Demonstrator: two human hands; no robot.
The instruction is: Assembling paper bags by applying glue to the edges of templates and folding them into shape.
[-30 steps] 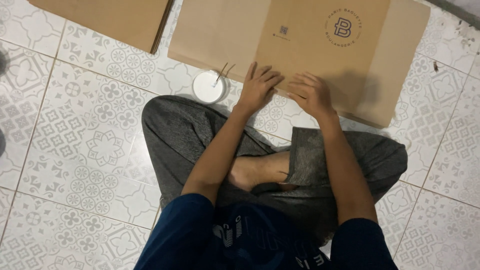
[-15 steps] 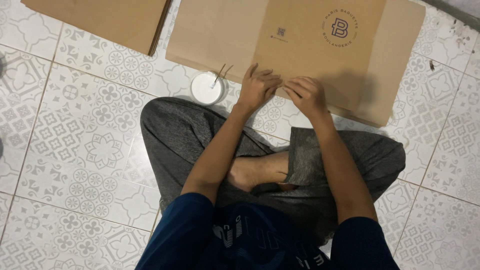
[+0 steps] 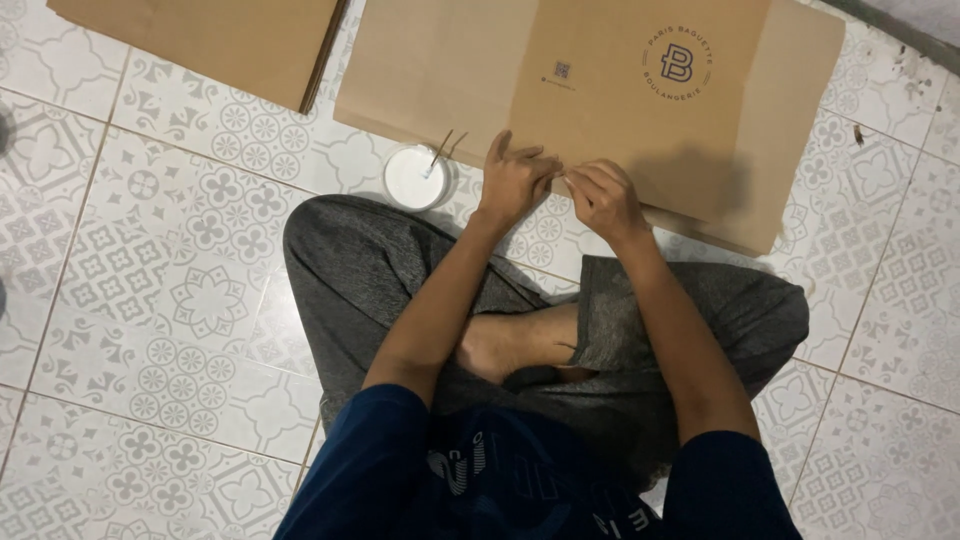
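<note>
Brown paper bag (image 3: 640, 110) lies flat on the floor (image 3: 150, 300) directly ahead of both hands, its long axis running left to right. Left hand (image 3: 515, 180) presses fingers down on its near edge; right hand (image 3: 600, 200) pinches that edge beside it. White cup (image 3: 415, 178) sits just left.

Both bare forearms reach up toward the upper middle of the frame, the left hand (image 3: 512, 182) lying palm-down with fingers together, the right hand (image 3: 601, 200) curled, fingertips pinched beside it.
</note>
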